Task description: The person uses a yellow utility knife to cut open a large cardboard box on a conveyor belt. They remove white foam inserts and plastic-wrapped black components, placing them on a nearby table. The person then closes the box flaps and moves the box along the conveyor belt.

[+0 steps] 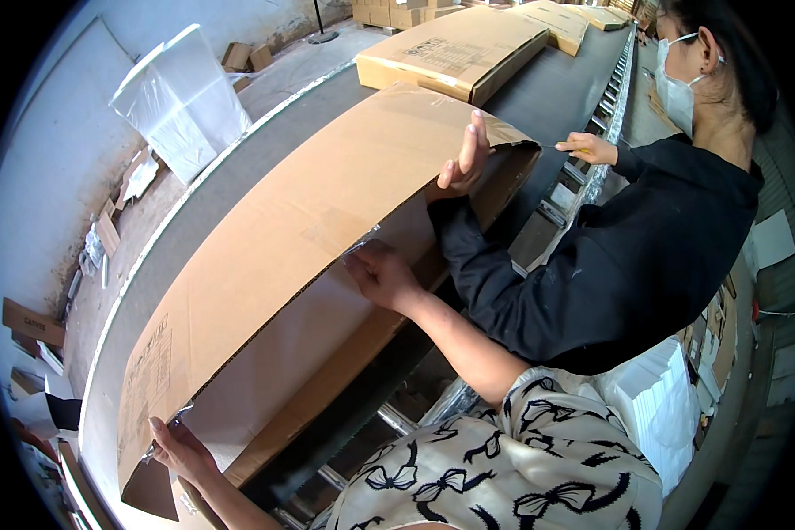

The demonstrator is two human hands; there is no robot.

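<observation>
A long, shallow cardboard box [265, 230] lies in front of me, its near long side open below the top panel's edge. At the left end, my left hand [184, 452] is closed on that edge, thumb on top, beside a shiny bit of clear tape [182, 413]. Around the middle of the same edge, my right hand [382, 274] has its fingers curled against the cardboard from below, next to another strip of tape [367, 237]. A pale surface [300, 340] shows inside the box.
At my right, a co-worker in a dark top [609, 256] has one hand [468, 157] at the box's far end and a thin yellow-handled tool [576, 148] in the other. More boxes [459, 44] line the conveyor [212, 190]. White foam sheets [654, 406] stand at right.
</observation>
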